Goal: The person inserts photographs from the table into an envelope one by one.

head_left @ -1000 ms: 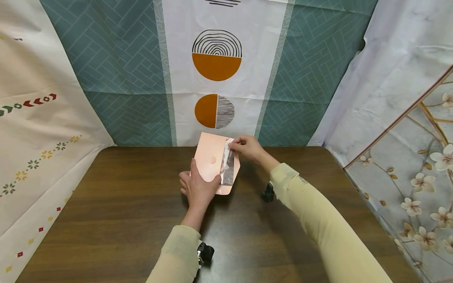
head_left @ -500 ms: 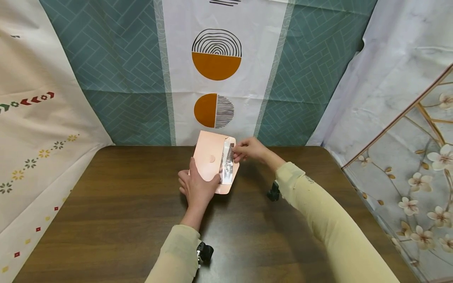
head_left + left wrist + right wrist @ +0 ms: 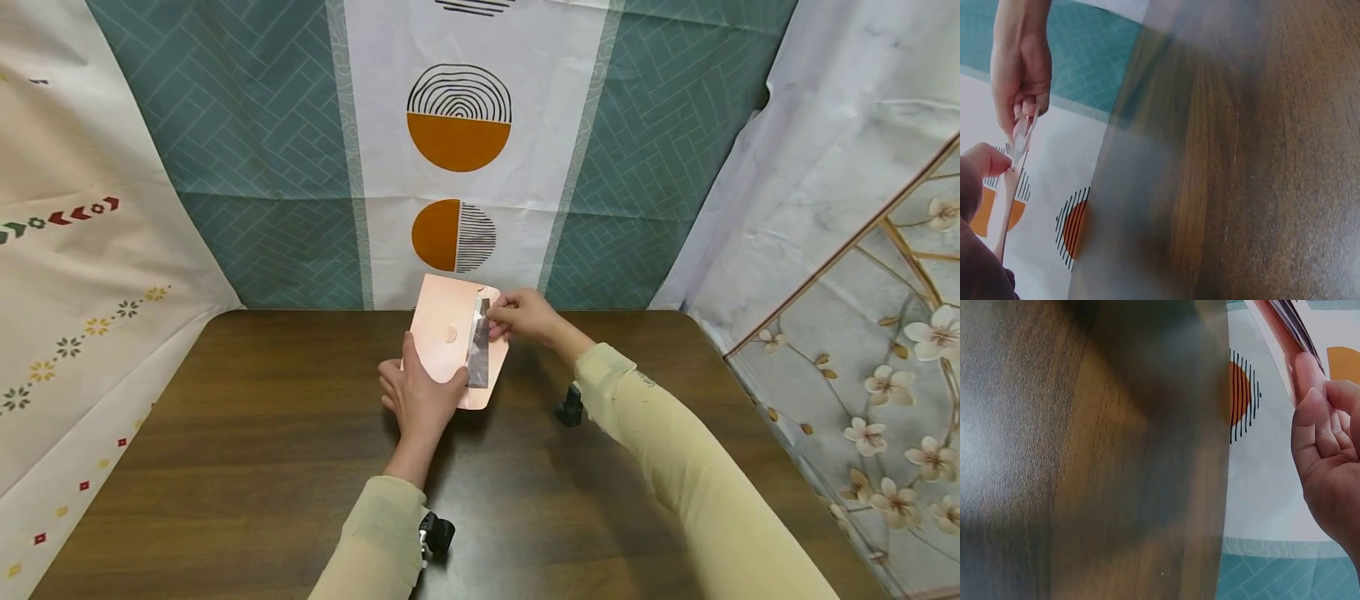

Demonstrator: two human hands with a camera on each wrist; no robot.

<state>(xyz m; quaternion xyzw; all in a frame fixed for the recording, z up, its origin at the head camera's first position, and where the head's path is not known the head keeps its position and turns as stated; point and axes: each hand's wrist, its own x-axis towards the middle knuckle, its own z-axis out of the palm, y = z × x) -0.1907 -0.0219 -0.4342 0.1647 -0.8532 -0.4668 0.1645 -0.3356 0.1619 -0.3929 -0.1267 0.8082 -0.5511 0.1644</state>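
A pale pink envelope (image 3: 435,308) is held up over the table's far side, its flap (image 3: 491,367) unfolded to the right and a small round closure on its front. My left hand (image 3: 422,396) grips it from the lower left, thumb on the front near the opening. Out of the opening shows a strip of shiny silver sheet (image 3: 478,354); the rest of it is hidden inside. At the sheet's upper right edge, my right hand (image 3: 525,315) pinches it between thumb and fingers. In the right wrist view, the sheet's dark edges (image 3: 1291,325) lie between the envelope's layers.
Below is a brown wooden table (image 3: 262,467). Behind its far edge hangs a teal and white curtain (image 3: 262,167) with orange half-circles. Patterned cloths (image 3: 847,250) hang at both sides. A black wrist camera (image 3: 435,533) sits on each sleeve.
The right hand shifts slightly right, then back left, with its fingers at the silver sheet. A narrower strip of the sheet now shows outside the opening. The left hand stays nearly still.
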